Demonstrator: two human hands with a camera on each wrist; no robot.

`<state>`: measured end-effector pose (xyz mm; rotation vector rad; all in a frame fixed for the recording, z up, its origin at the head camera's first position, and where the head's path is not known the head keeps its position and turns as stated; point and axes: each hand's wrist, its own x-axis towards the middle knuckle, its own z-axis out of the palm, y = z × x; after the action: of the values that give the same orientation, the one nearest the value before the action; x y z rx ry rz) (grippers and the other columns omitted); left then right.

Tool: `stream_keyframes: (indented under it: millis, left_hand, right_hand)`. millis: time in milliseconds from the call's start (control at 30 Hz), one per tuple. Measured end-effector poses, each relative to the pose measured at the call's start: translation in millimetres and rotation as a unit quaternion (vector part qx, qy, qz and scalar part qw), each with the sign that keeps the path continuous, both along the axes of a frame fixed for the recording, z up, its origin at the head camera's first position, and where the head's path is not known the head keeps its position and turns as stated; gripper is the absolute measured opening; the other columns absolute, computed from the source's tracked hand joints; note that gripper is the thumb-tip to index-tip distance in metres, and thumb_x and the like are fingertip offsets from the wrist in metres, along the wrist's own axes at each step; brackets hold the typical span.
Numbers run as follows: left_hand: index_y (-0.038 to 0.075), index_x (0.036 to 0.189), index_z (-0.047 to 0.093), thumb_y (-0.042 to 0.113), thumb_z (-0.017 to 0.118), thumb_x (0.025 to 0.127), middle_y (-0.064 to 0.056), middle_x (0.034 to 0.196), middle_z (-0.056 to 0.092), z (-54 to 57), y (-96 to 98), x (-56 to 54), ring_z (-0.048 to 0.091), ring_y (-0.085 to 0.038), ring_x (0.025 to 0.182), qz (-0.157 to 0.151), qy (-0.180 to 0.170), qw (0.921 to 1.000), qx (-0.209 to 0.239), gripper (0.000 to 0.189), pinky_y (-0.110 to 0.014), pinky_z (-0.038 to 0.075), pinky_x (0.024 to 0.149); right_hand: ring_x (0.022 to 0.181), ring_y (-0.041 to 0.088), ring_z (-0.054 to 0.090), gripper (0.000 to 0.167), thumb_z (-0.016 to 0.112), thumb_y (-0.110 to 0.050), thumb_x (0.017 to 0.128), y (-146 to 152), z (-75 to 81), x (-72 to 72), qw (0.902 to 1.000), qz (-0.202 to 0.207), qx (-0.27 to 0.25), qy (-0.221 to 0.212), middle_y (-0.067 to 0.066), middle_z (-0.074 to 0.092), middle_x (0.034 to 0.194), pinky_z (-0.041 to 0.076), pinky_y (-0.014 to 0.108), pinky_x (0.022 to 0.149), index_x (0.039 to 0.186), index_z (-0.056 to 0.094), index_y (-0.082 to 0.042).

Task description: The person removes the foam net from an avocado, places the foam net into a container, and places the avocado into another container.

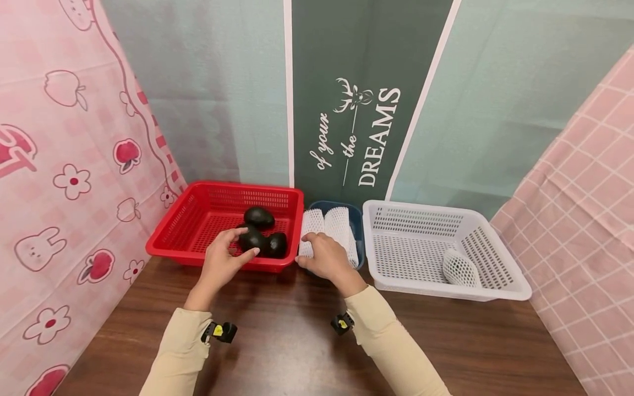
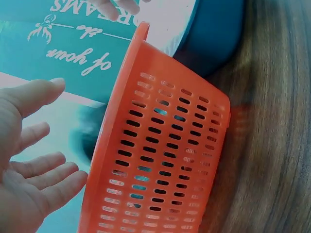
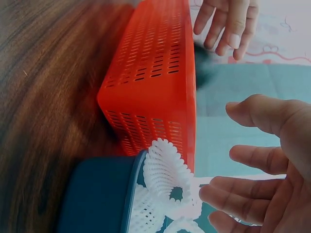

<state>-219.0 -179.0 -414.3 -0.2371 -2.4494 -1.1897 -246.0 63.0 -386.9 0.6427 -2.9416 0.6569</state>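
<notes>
Three dark avocados [image 1: 252, 238] lie in the right part of a red plastic basket [image 1: 173, 250]. Over the basket's near rim reaches my left hand [image 1: 222, 259], thumb and fingers spread apart beside the nearest avocados. It holds nothing; the left wrist view shows its palm bare. A small blue bin [image 1: 359, 242] beside the basket contains white foam net sleeves [image 1: 338, 225]. My right hand [image 1: 324, 256] hovers at the bin's near left side, overlapping the sleeves in the head view. In the right wrist view its fingers are apart and grip nothing, close above a sleeve's open end [image 3: 167, 170].
To the right stands a white plastic basket [image 1: 406, 286] with one net-covered rounded item [image 1: 460, 268] in its right part. All the containers sit on a brown wooden table [image 1: 292, 330]. Printed cloths hang behind and at both sides.
</notes>
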Motion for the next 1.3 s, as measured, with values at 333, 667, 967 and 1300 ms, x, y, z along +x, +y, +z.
stream_keyframes:
  millis: [333,667,967,1300]
  left_hand:
    - [0.004,0.117,0.061,0.014,0.081,0.072,-0.015,0.107,0.058,0.9,2.5,3.6,0.055,-0.028,0.093,-0.019,0.001,0.9997,-0.018,0.050,-0.044,0.050,0.073]
    - [0.000,0.115,0.061,0.020,0.080,0.072,-0.015,0.111,0.058,9.1,17.3,18.0,0.054,-0.033,0.104,-0.041,-0.007,0.9966,-0.071,0.050,-0.050,0.042,0.086]
    - [0.001,0.113,0.062,0.020,0.081,0.071,-0.014,0.112,0.057,6.2,26.0,16.8,0.053,-0.029,0.104,-0.037,-0.001,0.9942,-0.101,0.050,-0.047,0.044,0.086]
    - [0.006,0.113,0.064,0.025,0.081,0.069,-0.015,0.113,0.056,9.3,36.4,11.8,0.051,-0.032,0.104,-0.030,-0.002,0.9852,-0.169,0.051,-0.046,0.047,0.081]
  right_hand:
    - [0.086,0.023,0.058,0.042,0.071,-0.029,0.078,3,-2.2,3.7,1.0000,-0.001,-0.004,0.005,0.010,0.062,0.100,0.049,0.039,0.072,0.114,0.062,-0.008]
    - [0.088,0.025,0.059,0.042,0.071,-0.032,0.079,7,-5.3,17.5,0.9999,-0.006,0.002,0.009,0.010,0.062,0.101,0.049,0.041,0.073,0.114,0.062,-0.009]
    - [0.081,0.024,0.058,0.043,0.072,-0.032,0.077,18,-2.4,20.1,0.9996,-0.011,0.003,0.026,0.010,0.061,0.097,0.049,0.040,0.067,0.113,0.062,-0.009]
    - [0.083,0.027,0.060,0.043,0.073,-0.030,0.077,37,-0.8,19.1,0.9978,-0.025,0.000,0.062,0.012,0.062,0.099,0.049,0.042,0.071,0.112,0.063,-0.007]
